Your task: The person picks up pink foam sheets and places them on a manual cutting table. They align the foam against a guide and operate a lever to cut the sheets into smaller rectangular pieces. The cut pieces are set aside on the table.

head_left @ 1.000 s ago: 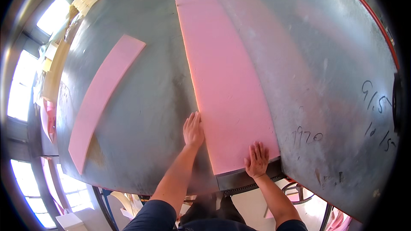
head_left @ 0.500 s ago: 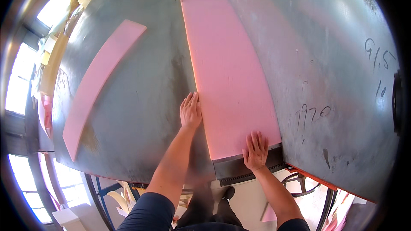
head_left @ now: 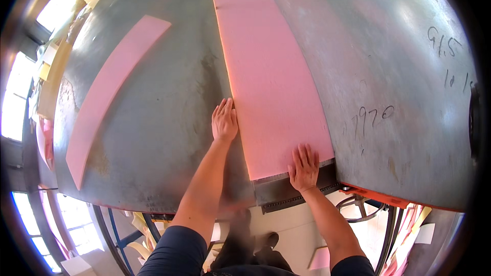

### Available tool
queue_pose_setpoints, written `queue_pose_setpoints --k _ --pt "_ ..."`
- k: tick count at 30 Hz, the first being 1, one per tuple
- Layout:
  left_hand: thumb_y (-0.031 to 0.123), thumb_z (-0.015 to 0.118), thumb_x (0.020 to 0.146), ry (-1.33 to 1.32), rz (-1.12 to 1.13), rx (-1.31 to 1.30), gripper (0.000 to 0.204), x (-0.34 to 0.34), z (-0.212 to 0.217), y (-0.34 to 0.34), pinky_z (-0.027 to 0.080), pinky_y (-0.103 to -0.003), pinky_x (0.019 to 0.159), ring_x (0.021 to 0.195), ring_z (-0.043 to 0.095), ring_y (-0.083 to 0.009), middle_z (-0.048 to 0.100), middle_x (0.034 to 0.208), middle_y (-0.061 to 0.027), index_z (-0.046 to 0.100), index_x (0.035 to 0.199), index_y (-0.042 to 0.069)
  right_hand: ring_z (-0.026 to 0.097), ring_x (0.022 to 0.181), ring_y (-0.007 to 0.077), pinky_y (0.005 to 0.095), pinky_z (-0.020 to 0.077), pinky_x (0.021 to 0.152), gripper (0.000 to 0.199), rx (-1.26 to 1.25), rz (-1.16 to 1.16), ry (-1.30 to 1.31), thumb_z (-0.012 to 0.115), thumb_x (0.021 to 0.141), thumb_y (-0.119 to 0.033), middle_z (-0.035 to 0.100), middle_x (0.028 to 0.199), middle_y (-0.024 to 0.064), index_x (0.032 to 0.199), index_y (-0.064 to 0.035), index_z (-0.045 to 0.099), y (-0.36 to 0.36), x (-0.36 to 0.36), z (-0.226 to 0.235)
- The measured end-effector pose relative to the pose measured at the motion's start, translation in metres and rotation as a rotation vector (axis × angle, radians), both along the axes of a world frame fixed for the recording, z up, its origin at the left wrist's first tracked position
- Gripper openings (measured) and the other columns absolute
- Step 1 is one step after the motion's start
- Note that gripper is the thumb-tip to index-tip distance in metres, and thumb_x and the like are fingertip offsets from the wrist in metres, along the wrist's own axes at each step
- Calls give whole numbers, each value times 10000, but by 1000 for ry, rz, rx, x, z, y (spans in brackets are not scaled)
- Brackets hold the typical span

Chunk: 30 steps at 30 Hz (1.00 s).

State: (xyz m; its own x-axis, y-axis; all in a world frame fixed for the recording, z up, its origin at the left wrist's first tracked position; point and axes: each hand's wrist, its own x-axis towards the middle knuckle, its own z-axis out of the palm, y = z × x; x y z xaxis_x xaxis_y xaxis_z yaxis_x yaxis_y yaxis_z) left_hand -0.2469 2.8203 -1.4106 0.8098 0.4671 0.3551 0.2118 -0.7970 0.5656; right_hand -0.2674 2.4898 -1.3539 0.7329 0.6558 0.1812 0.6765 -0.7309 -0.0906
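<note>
A large pink foam sheet (head_left: 271, 66) lies flat on the grey metal tabletop (head_left: 163, 117), its left side straight and its right side curved. Alongside that straight edge rests my left hand (head_left: 224, 119), fingers stretched out and touching the foam at their tips. My right hand (head_left: 304, 166) lies flat over the sheet's near edge, fingers extended on the pink surface and the palm toward me. Neither hand grasps anything. Beneath the near edge shows a dark metal strip (head_left: 279, 191) with a toothed front.
A narrow curved strip of pink foam (head_left: 110, 92) lies on the left of the tabletop. Handwritten marks (head_left: 376, 116) are on the metal at right. A handwheel (head_left: 360, 207) sits below the table's front edge. Foam offcuts (head_left: 409, 240) stand below at right.
The whole view has shifted slightly, so the table and foam appear higher in the picture. Both hands stay at the same edges of the sheet.
</note>
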Motion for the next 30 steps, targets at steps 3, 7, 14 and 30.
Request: queue_pose_setpoints --k 3,7,14,30 --pt "179 435 975 -50 -5 -60 399 -15 -5 10 320 -434 1108 1318 456 -278 582 1312 -139 515 1328 14 314 1392 375 577 218 1120 556 -2 3 -3 503 889 -317 395 1478 151 1378 -55 471 7 -11 -4" --pt "161 464 968 -132 1 -104 414 -56 -2 6 310 -457 1118 1325 435 -321 550 1342 -150 486 1354 13 319 1389 369 573 227 1119 559 -23 7 -35 511 881 -307 406 1468 148 1380 -59 467 5 -29 -4" --pt "175 487 946 109 132 44 473 -249 24 -87 247 -480 1143 1381 365 -310 462 1440 -144 442 1397 38 333 1382 342 574 276 1094 550 24 -15 -63 572 858 -301 424 1458 112 1360 -90 495 -33 -62 18" --pt "210 446 967 235 154 137 451 -317 -8 -199 213 -476 1160 1404 338 -279 418 1480 -130 456 1387 44 343 1380 299 552 293 1096 499 80 -14 -142 563 879 -325 450 1436 86 1325 -104 531 -134 -123 -5"
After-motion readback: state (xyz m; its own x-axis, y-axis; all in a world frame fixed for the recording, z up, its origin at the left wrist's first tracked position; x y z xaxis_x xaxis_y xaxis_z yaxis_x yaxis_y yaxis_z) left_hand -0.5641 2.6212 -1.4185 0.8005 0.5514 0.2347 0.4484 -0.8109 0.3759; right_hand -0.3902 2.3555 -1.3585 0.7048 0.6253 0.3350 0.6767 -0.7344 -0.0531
